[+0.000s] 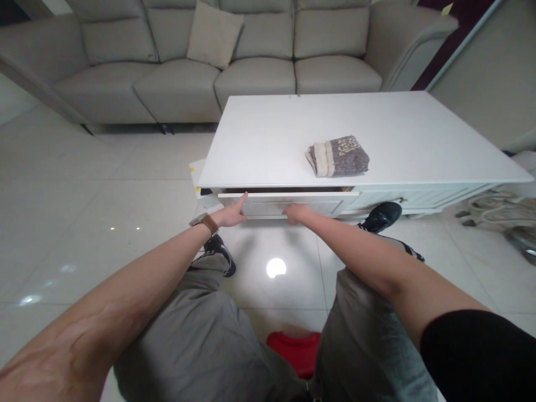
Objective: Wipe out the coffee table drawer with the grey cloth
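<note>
Drawer (pixel 266 208): where is it found?

Partly open, under the top of the white table (pixel 259 139). Its front is touched by the left hand (pixel 231 214), unclenched, one digit raised; whether anything is grasped by the curled right hand (pixel 297 213) cannot be told.

How is it best handled?

Squarely guided, fingertips kept clear of the gap.

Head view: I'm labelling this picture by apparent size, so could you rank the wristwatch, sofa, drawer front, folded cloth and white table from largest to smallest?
1. Sofa, though farther back
2. White table
3. Drawer front, partly covered
4. Folded cloth
5. Wristwatch
</note>
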`<state>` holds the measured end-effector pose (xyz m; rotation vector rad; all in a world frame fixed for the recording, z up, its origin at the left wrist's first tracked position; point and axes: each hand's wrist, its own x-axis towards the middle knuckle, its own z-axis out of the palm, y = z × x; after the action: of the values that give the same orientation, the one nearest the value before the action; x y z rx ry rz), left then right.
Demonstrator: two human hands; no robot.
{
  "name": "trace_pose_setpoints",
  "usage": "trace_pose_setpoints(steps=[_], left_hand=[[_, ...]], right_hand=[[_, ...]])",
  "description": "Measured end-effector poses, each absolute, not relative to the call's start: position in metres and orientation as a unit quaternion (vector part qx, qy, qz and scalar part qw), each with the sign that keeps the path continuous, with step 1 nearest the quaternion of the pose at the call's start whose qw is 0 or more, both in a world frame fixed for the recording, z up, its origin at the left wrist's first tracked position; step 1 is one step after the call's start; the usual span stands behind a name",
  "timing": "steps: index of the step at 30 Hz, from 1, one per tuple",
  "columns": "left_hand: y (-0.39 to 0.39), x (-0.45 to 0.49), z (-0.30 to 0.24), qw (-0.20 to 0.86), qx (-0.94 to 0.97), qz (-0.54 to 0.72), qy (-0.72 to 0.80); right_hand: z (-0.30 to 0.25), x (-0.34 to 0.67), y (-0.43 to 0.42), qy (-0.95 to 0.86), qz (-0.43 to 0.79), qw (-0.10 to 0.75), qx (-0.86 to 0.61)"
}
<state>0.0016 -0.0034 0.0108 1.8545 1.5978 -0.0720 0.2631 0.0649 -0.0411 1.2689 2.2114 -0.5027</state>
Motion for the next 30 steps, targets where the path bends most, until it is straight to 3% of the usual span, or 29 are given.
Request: trace_pose_setpoints(steps=[23, 30], left_hand=[[-0.004, 0.002, 0.011, 0.343, 0.713, -0.027, 0.611], [-0.002, 0.000, 0.007, 0.333, 0.720, -0.022, 0.608]], right_hand=[[-0.047, 0.280, 0.057, 0.810, -0.284, 0.235, 0.456], [-0.050, 0.275, 0.060, 0.822, -0.247, 0.248, 0.449]])
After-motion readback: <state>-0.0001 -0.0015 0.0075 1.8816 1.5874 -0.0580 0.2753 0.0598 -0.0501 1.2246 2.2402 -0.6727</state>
